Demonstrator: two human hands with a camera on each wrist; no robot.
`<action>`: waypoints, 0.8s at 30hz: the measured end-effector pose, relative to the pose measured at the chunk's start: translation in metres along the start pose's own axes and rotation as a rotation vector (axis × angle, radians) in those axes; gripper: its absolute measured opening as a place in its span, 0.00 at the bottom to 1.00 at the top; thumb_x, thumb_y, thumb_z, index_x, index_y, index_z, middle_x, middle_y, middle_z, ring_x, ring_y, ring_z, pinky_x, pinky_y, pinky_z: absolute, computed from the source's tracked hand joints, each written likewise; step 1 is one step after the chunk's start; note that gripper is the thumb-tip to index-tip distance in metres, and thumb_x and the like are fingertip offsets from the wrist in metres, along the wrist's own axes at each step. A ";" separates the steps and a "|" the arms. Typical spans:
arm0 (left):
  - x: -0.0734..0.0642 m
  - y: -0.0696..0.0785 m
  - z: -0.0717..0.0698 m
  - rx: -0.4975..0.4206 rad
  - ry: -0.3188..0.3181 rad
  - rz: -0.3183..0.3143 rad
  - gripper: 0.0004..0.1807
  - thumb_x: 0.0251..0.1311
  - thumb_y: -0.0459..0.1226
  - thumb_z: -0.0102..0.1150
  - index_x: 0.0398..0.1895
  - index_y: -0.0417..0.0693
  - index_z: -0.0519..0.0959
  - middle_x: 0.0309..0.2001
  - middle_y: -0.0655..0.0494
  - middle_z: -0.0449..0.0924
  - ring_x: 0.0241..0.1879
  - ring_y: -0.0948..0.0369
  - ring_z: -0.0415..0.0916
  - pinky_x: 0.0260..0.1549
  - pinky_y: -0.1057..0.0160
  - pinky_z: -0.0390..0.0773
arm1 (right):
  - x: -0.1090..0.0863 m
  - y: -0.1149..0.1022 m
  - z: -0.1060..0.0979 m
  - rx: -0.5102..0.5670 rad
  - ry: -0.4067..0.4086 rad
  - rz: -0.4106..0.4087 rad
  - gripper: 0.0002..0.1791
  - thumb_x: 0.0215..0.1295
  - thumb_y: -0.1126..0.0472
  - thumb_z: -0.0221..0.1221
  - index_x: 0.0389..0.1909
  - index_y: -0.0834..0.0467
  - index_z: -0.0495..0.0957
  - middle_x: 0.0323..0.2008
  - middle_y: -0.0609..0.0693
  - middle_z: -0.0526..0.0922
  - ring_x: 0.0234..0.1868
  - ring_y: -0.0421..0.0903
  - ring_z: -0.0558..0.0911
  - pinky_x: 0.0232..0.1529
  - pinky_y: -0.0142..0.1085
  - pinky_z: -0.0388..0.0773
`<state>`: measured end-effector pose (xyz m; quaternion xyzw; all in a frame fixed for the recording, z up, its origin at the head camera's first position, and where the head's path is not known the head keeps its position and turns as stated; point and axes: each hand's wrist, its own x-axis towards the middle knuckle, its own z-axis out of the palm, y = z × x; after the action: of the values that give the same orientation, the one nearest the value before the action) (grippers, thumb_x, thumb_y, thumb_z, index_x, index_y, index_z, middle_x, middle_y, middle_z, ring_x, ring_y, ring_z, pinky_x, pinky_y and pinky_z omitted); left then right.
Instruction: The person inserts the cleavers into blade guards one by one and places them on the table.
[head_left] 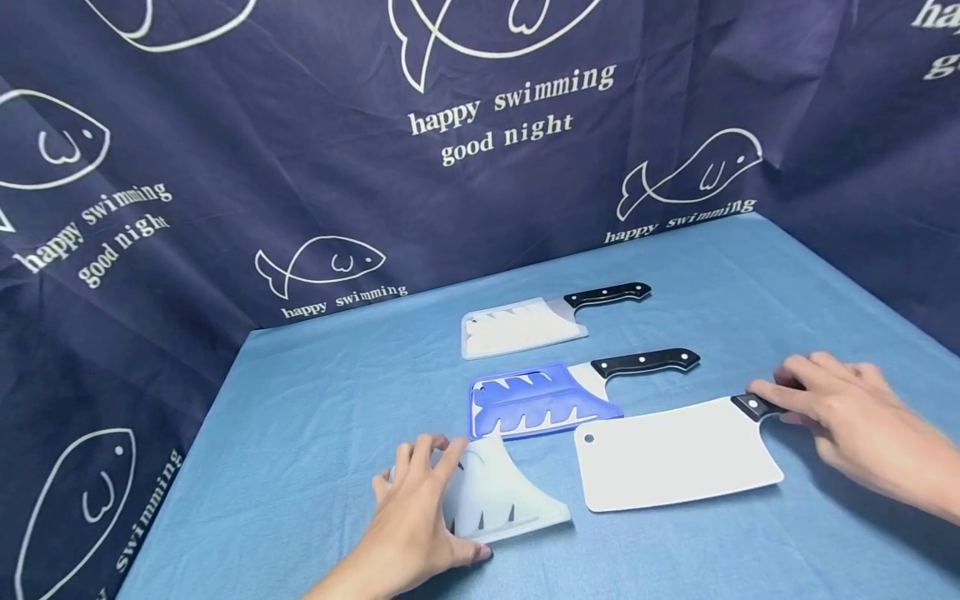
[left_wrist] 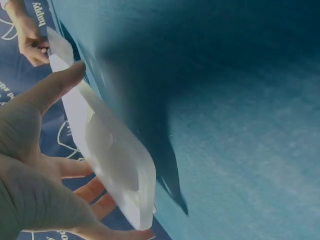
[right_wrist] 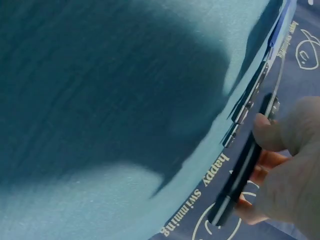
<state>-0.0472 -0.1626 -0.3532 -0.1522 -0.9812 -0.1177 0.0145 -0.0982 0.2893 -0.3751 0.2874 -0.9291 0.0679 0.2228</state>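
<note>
My right hand (head_left: 843, 412) grips the black handle (right_wrist: 240, 172) of a cleaver with a broad bare blade (head_left: 675, 454), its end with the round hole pointing left. On the left, a translucent white blade cover (head_left: 510, 492) with tooth-shaped cutouts is held by its edges between thumb and fingers of my left hand (head_left: 420, 508). The wider mouth of the cover faces the cleaver blade, a small gap between them. In the left wrist view the cover (left_wrist: 112, 145) is tilted above the cloth and casts a shadow.
Behind the hands lies a cleaver in a blue cover (head_left: 543, 400), handle to the right. Farther back is another cleaver in a translucent white cover (head_left: 517, 329). A blue cloth (head_left: 322, 417) covers the table; a dark navy curtain (head_left: 510, 208) with fish prints hangs around it.
</note>
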 end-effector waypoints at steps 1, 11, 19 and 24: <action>0.000 0.001 0.000 0.001 0.023 0.005 0.59 0.20 0.57 0.81 0.66 0.59 0.67 0.56 0.56 0.63 0.54 0.55 0.59 0.44 0.39 0.63 | 0.001 -0.001 -0.002 0.006 0.007 0.003 0.31 0.31 0.75 0.61 0.47 0.59 0.82 0.38 0.46 0.71 0.40 0.46 0.67 0.38 0.49 0.58; 0.007 0.006 -0.008 0.044 0.187 0.027 0.61 0.20 0.57 0.82 0.68 0.58 0.66 0.58 0.54 0.64 0.57 0.52 0.59 0.51 0.35 0.56 | 0.015 -0.008 -0.021 0.058 0.165 0.004 0.35 0.33 0.73 0.48 0.51 0.57 0.76 0.42 0.56 0.71 0.42 0.56 0.68 0.39 0.55 0.54; 0.010 0.007 -0.011 0.042 0.237 0.039 0.60 0.20 0.56 0.82 0.68 0.58 0.66 0.58 0.52 0.64 0.58 0.50 0.59 0.52 0.35 0.54 | 0.020 -0.015 -0.026 0.058 0.256 0.012 0.19 0.66 0.58 0.42 0.49 0.58 0.77 0.40 0.58 0.72 0.42 0.61 0.67 0.39 0.57 0.54; 0.010 0.007 -0.011 0.022 0.239 0.042 0.61 0.20 0.56 0.82 0.68 0.58 0.66 0.59 0.52 0.64 0.58 0.51 0.58 0.53 0.37 0.52 | 0.021 -0.018 -0.027 0.053 0.287 0.011 0.33 0.75 0.43 0.28 0.47 0.58 0.78 0.38 0.58 0.73 0.41 0.61 0.68 0.38 0.57 0.54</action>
<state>-0.0544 -0.1557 -0.3400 -0.1572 -0.9704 -0.1237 0.1355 -0.0935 0.2710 -0.3420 0.2754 -0.8871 0.1339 0.3454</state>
